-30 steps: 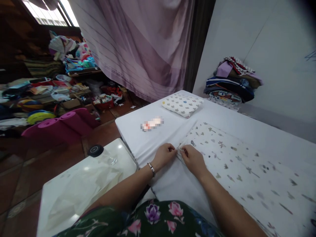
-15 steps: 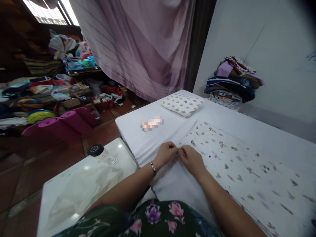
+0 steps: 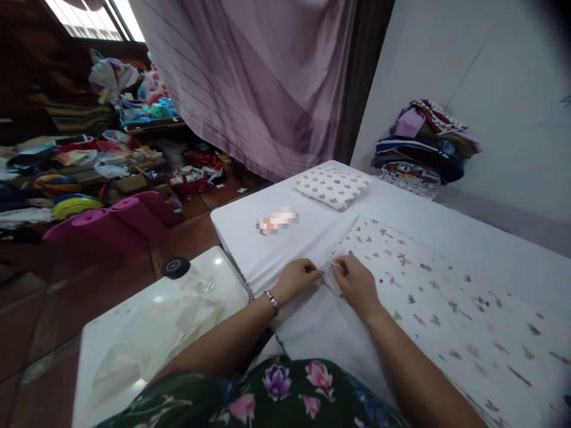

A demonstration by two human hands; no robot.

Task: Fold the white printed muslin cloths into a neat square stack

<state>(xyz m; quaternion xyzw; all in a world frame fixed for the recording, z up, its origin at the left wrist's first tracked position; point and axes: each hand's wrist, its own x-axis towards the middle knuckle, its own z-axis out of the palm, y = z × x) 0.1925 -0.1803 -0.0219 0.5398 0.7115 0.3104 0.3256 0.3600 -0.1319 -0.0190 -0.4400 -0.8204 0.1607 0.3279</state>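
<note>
A white cloth printed with small plants and shapes (image 3: 432, 303) lies spread over the right part of the white-sheeted bed (image 3: 250, 249). My right hand (image 3: 357, 282) pinches a bunched bit of its near left corner, lifted slightly off the bed. Close beside it, my left hand (image 3: 298, 279), with a bracelet at the wrist, has its thumb and fingertips pinched together on the cloth's edge. Exactly how much fabric sits between the left fingers is hard to see. Beyond the hands rests a folded cloth with grey prints (image 3: 332, 187).
A blurred-out item (image 3: 277, 221) lies on the bed. At left, a white table (image 3: 111, 324) bears a black round object (image 3: 175, 267) and a clear plastic bag (image 3: 151, 333). Folded clothes (image 3: 422, 148) are stacked by the wall. Pink rolled mats (image 3: 111, 220) and clutter fill the floor.
My right hand has drawn a little to the right and away from the left, taking the bunched corner with it. The left hand stays almost in place, and the view shifts slightly.
</note>
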